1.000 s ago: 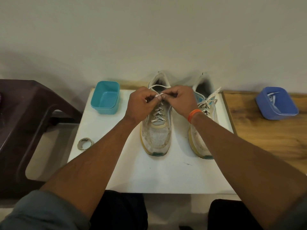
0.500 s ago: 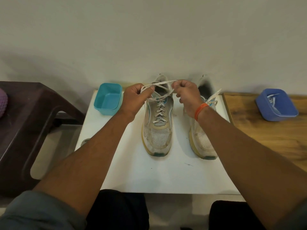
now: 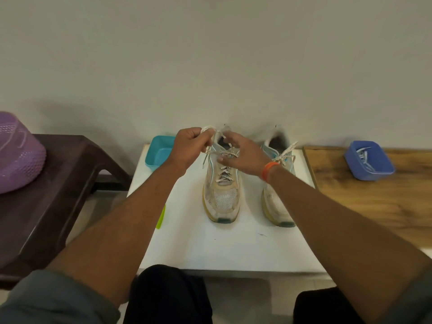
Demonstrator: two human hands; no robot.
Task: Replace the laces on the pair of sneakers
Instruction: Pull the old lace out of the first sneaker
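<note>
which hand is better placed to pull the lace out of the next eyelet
Right, probably. The right hand hovers with loose fingers over the left sneaker eyelets, while the left hand already pinches the lace loop.

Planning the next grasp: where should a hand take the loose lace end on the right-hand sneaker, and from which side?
Pinch the lace end near its free tip, coming from above and the right. It sticks up and outward off the right-hand sneaker, clear of the upper; the right hand crowds the left approach.
</note>
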